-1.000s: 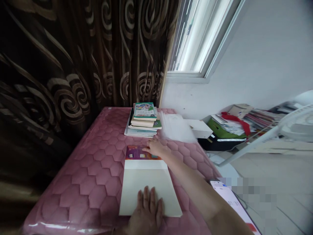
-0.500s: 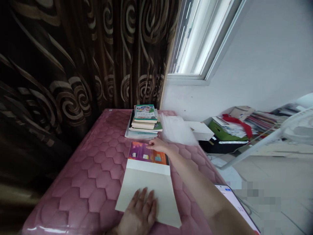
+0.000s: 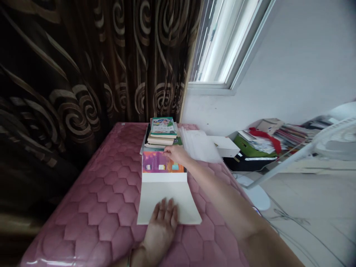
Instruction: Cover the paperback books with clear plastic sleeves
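Observation:
A book (image 3: 167, 191) with blank cream paper on its near part and a purple-and-orange printed panel at its far end lies on the pink padded surface. My left hand (image 3: 161, 226) rests flat on the cream part near its front edge, fingers stretched out. At the far edge of the printed panel, my right hand (image 3: 175, 154) pinches the book between thumb and fingers. Just beyond it stands a stack of books (image 3: 163, 128), the top one with a green-bordered illustrated cover. The book's far edge overlaps the front of the stack in this view.
Translucent plastic sheets (image 3: 198, 146) lie right of the stack, with a white box (image 3: 224, 145) beside them. A patterned curtain (image 3: 111, 66) hangs at the left. On the right are a green-and-black bin of papers (image 3: 250, 148) and a white stand (image 3: 286, 155).
The book has slid away from me, closer to the stack, with both hands still on it. My view has shifted slightly, and the phone at lower right is now mostly hidden behind my arm.

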Motion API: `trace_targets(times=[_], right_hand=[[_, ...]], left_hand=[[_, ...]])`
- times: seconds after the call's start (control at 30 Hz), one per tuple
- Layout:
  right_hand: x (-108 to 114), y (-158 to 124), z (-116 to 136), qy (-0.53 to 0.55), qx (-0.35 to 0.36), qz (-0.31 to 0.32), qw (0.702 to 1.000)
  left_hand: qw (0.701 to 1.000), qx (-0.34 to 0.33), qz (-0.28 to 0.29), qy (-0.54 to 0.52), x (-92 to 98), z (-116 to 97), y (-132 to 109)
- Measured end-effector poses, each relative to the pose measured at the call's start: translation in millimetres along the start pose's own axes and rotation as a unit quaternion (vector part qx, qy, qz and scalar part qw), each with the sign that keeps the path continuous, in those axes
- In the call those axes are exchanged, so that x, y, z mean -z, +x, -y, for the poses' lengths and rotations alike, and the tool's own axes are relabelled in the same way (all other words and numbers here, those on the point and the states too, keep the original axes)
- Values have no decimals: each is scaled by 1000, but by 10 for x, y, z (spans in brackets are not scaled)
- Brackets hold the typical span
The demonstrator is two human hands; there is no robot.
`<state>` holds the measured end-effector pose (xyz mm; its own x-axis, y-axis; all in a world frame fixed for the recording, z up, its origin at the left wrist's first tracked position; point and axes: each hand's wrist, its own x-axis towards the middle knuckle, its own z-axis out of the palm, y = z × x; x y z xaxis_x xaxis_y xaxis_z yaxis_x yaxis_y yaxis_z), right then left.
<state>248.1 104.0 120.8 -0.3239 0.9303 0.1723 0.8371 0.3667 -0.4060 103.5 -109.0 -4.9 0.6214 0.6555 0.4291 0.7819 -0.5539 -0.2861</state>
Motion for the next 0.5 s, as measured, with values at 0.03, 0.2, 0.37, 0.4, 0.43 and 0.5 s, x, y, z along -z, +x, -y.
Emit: trace_targets(times=[0.03, 0.2, 0.37, 0.4, 0.43, 0.5], right_hand=[[7, -1, 31, -5, 0, -7, 1000], [77, -130, 14, -45, 14, -40, 998], [210, -310, -340, 8, -8, -101, 995], [222, -333, -431, 58, -25, -106, 992], [223, -352, -516, 119, -48, -105, 986], [193, -386, -644, 247, -95, -102, 959]], left_hand=[[1000, 12, -2, -5, -31, -32, 25], [989, 30, 35, -137, 34, 90, 44], [891, 208, 31, -402, 142, 848, 116], [859, 279, 4, -429, 106, 1049, 171], [822, 353, -33, -446, 49, 1244, 237], [720, 445, -84, -526, -103, 1563, 390]])
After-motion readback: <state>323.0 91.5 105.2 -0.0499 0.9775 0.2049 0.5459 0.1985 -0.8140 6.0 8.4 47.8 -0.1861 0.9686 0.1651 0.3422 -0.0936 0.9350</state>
